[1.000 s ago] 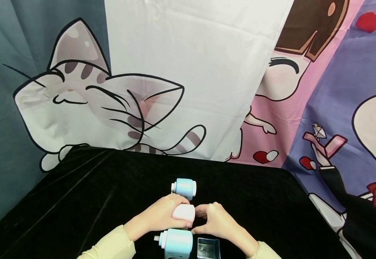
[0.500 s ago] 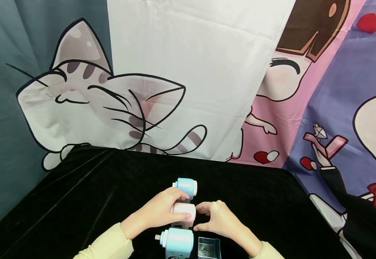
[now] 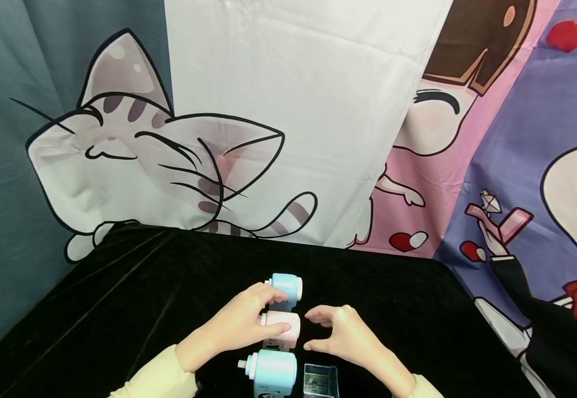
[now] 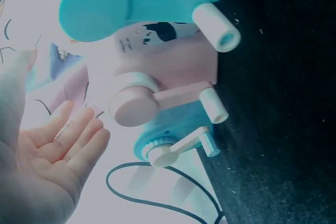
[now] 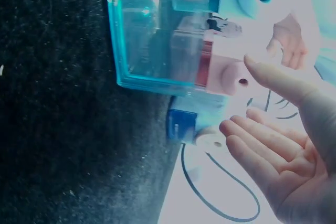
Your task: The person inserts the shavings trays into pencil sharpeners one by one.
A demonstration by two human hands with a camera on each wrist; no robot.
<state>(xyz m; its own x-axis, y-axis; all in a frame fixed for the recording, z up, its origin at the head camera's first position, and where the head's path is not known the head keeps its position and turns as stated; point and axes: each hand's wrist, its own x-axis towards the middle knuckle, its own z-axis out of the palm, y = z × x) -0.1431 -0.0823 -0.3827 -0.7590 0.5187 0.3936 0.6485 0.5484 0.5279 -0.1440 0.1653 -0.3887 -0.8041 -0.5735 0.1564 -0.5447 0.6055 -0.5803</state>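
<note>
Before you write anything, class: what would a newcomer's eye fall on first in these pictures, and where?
Probably the big cartoon cat, on the left of the backdrop. Next, the pink crank device on the black cloth, between a nearer blue device and a farther blue device, with the left hand and right hand either side.

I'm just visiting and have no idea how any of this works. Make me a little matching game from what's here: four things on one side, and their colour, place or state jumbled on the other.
Things:
1. pink crank device
2. clear box
3. right hand
4. cloth

Descriptions:
A. holding nothing, thumb and fingers parted
B. black
C. just right of the nearer blue crank device in the head view
D. between the nearer and farther blue crank device

Pairs: 1-D, 2-C, 3-A, 4-B
</note>
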